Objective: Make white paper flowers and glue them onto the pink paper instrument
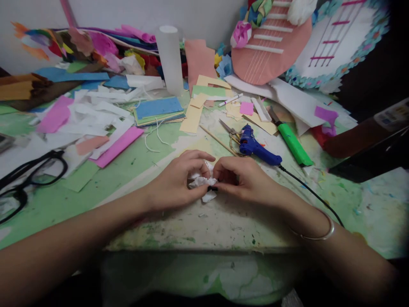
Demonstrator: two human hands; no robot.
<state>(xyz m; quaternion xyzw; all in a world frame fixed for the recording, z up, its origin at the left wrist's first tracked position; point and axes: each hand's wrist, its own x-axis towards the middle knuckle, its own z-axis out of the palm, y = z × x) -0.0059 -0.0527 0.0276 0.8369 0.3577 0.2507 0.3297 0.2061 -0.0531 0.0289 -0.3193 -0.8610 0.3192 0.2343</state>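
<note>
Left hand [183, 179]: fingers curved, pinching crumpled white paper [200, 183] from its left side. Right hand [244, 179]: fingertips bunched, pinching the same paper from its right. Paper: between both hands, at the near part of the paint-stained surface [172, 232]. Glue gun [257, 147]: blue, lying just beyond the right hand, black cord trailing nearer. Scissors [230, 131]: open, left of the glue gun. Knife [294, 143]: green-handled, lying to the glue gun's right.
</note>
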